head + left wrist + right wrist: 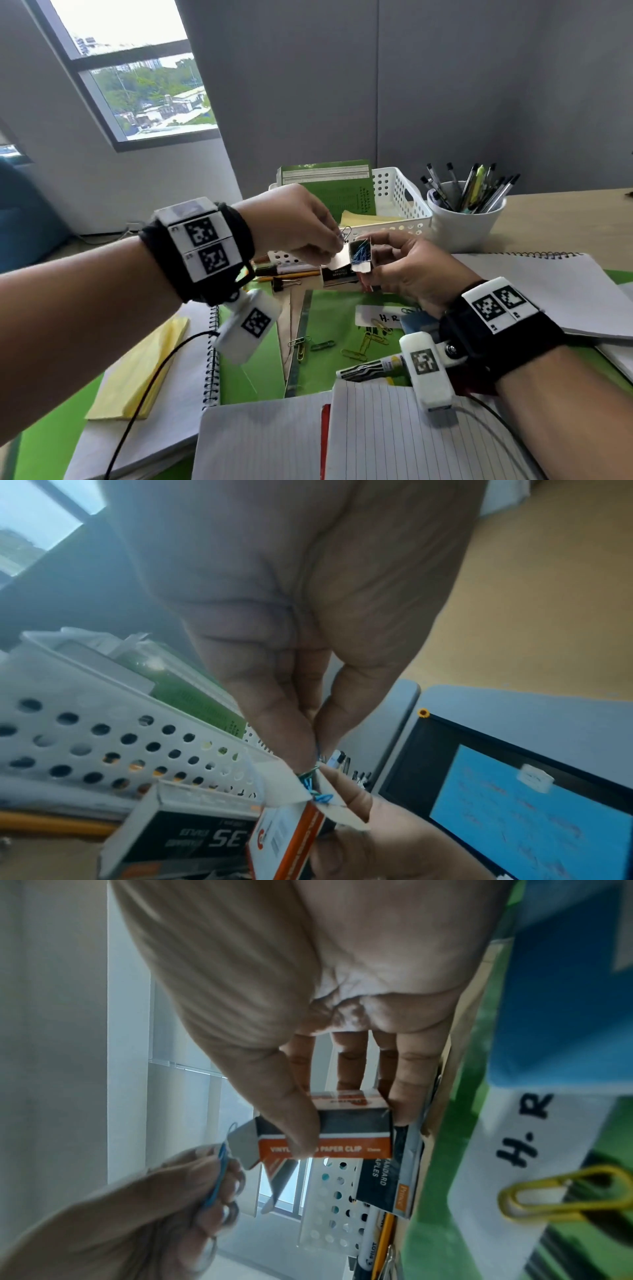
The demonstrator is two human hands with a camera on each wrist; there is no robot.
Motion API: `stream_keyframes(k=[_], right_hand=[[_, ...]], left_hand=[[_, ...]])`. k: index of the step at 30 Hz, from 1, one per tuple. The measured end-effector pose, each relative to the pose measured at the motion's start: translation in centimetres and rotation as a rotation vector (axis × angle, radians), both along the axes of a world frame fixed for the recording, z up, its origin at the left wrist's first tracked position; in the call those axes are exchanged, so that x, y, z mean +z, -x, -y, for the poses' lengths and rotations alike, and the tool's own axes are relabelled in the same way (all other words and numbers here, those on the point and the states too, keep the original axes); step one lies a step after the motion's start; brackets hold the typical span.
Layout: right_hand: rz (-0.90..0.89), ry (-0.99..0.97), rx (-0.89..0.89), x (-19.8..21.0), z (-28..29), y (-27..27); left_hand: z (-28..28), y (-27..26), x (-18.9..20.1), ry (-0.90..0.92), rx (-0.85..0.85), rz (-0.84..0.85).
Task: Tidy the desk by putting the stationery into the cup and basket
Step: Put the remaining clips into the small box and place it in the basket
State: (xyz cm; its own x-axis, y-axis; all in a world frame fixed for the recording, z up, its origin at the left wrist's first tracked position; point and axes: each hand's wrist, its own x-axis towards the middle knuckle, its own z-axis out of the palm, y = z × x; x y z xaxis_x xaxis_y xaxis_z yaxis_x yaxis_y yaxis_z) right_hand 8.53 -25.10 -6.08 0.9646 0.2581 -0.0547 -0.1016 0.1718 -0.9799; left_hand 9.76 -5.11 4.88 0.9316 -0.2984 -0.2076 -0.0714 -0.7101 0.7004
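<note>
My right hand holds a small orange and black paper clip box upright above the desk, its top flaps open and blue clips inside. Thumb and fingers clamp the paper clip box from both sides. My left hand pinches a few paper clips right at the box's mouth. In the left wrist view the left hand's fingertips press coloured paper clips between the flaps. Behind both hands stand the white perforated basket and the white cup full of pens.
A black staples box, a binder clip and pens lie before the basket. Loose paper clips dot the green folder. A marker, yellow sticky pads and open notebooks fill the near desk.
</note>
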Motion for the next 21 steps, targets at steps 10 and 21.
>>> stream_keyframes(k=[10,21], right_hand=[[0.008,-0.035,-0.038,0.1,-0.4,0.3],[0.035,-0.006,-0.050,0.2,-0.5,0.4]], left_hand=[[2.1,-1.2,-0.4,-0.015,0.018,-0.029],[2.8,-1.6,0.9,-0.276,-0.063,0.098]])
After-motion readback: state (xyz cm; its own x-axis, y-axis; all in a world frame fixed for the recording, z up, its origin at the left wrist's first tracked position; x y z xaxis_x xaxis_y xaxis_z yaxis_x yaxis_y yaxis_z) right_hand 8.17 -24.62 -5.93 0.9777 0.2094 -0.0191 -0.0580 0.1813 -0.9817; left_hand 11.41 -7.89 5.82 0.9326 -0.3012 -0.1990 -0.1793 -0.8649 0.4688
